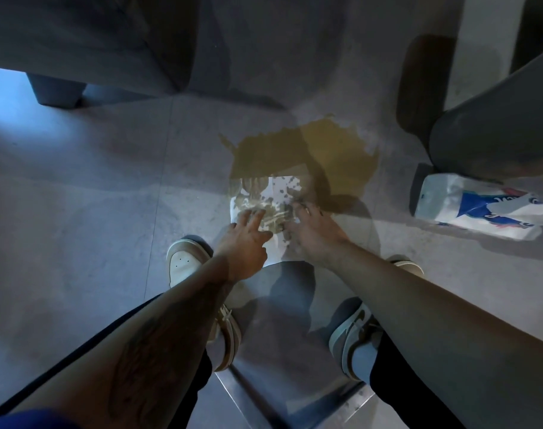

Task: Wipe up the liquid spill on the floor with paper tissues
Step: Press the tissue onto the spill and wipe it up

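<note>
left forearm (146, 345): tattooed | sleeve (22, 422): blue | trousers (400, 385): dark | sneakers (183, 264): pale, grey trim | sock (361, 358): grey

It looked like a home living room: a grey sofa (78, 41) on a stubby leg (58, 89) stood on a pale tiled floor (78, 196), a tissue pack (468, 209) lying nearby.

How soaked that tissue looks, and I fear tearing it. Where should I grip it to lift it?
Pinch the tissue by its near edge, which looks whitest, coming from your side. It lies flat with its far end at the spill and blotched, so that end is likely weakest.
</note>
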`<state>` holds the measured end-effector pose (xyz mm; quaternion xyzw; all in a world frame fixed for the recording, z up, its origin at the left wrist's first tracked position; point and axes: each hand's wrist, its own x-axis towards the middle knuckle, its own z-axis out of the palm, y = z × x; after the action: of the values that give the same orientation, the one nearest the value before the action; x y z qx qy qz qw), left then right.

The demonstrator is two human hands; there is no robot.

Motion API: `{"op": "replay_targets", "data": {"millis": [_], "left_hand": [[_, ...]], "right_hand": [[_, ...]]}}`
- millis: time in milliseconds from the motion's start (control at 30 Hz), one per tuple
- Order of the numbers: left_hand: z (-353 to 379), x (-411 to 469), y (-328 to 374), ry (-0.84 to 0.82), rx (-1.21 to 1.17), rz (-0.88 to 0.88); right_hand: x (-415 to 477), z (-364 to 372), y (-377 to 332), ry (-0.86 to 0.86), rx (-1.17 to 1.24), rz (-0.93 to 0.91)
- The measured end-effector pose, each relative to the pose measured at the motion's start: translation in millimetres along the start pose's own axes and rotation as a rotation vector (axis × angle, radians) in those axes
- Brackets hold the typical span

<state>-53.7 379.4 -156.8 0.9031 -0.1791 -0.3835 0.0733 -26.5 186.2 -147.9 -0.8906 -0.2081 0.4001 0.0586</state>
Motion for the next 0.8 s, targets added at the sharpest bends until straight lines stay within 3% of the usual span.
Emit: {"op": "replay_targets", "data": {"millis": [167, 333, 467, 800], "left_hand": [[12, -9, 0, -0.086, 0.059, 0.022], [10, -9, -4, -0.069, 0.183, 0.072], [9, -9, -1, -0.032, 0.145, 0.078], [1, 4, -1, 0.169, -0.121, -0.005]], "right_hand": [[-17, 6, 8, -0.104, -0.087, -0.030], [-19, 5, 7, -0.095, -0.143, -0.045], [-21, 9, 8, -0.050, -0.168, -0.068], [-6, -4, 9, 0.098, 0.250, 0.088]]}}
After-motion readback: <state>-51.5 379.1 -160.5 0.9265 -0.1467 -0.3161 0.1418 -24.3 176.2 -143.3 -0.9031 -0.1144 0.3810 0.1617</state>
